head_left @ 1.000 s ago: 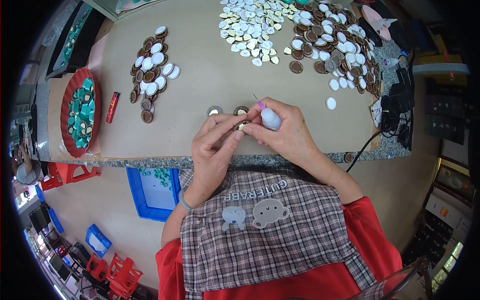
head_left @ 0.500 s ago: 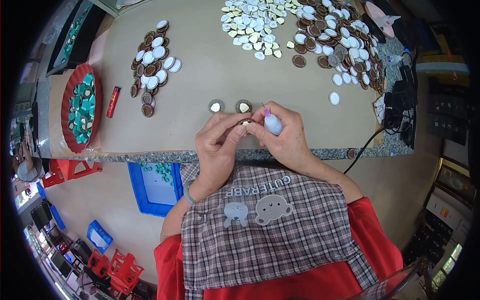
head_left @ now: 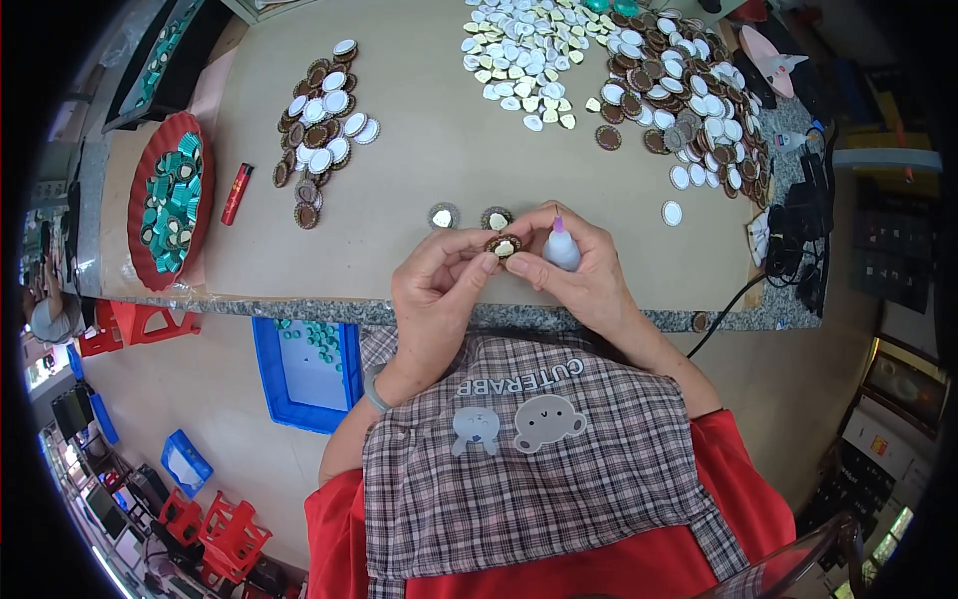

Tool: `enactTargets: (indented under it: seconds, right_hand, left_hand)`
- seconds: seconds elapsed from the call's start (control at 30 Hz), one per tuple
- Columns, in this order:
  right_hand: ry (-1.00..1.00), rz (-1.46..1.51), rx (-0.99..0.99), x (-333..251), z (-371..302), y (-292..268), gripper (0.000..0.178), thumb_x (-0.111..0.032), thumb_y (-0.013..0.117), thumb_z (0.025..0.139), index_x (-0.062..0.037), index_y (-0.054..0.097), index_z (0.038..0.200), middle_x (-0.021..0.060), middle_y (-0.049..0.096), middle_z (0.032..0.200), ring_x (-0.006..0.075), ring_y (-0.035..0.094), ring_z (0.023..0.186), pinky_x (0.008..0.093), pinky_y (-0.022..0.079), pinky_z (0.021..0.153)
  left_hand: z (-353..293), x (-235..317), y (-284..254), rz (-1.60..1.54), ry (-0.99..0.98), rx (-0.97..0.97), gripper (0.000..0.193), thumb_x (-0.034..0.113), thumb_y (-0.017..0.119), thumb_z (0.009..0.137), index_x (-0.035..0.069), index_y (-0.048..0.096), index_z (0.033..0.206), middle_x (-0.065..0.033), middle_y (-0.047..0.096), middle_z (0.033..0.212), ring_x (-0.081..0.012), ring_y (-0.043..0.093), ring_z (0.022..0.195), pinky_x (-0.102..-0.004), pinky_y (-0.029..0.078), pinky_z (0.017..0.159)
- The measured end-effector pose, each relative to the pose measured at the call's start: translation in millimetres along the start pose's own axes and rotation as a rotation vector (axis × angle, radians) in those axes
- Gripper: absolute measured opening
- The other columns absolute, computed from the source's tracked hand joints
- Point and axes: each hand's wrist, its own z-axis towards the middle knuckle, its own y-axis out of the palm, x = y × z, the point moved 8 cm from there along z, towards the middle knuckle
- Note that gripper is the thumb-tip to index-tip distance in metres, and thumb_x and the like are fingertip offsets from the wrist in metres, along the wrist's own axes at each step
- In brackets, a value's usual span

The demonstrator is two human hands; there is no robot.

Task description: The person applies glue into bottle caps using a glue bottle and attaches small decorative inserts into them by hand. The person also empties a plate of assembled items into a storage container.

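Between the fingertips of my left hand (head_left: 439, 282) and my right hand (head_left: 589, 272) is a small round brown disc (head_left: 504, 240) with a scalloped edge and a pale gold piece on its face. Both hands are closed, thumbs toward me. My right hand also holds a small whitish squeeze bottle (head_left: 562, 252) with a purple needle tip pointing away from me. Just beyond my fingers, two similar discs lie on the table: a grey-rimmed disc (head_left: 455, 210) and a darker disc (head_left: 508, 214), each bearing a pale piece.
A pile of brown and white discs (head_left: 699, 105) covers the far right, beside small white and gold pieces (head_left: 524, 60). A smaller disc pile (head_left: 321, 125) sits left. Further left are a red lighter (head_left: 237, 195) and a red dish (head_left: 138, 225) of green pieces. A black cable (head_left: 731, 307) crosses the right edge.
The held disc has tipped so that its face with the gold piece shows more. The squeeze bottle has turned more upright in the picture. The whole view has shifted slightly.
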Motion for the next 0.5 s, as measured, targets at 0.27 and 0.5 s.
enactTargets:
  seconds: [0.27,0.5]
  right_hand:
    - [-0.131,-0.227,0.115,-6,-11,-1,0.014,-0.008,0.071,0.082,-0.0004,0.061,0.087,0.0022,0.062,0.073,0.0105,0.059,0.065,0.0248,0.048,0.062]
    - [0.181,0.092,-0.029,18,0,-3,0.013,-0.012,0.067,0.087,0.0002,0.063,0.089,0.0012,0.061,0.072,0.0069,0.056,0.059,0.0215,0.042,0.05]
  left_hand:
    - [-3,15,8,0.419,0.231,-0.016,0.015,-0.004,0.064,0.083,-0.001,0.066,0.098,-0.0084,0.064,0.086,-0.0144,0.065,0.079,-0.0249,0.055,0.071]
    - [1,-8,1,-0.073,-0.147,-0.026,0.021,-0.003,0.063,0.086,-0.004,0.062,0.107,-0.0102,0.067,0.091,-0.0159,0.066,0.079,-0.0254,0.055,0.072]
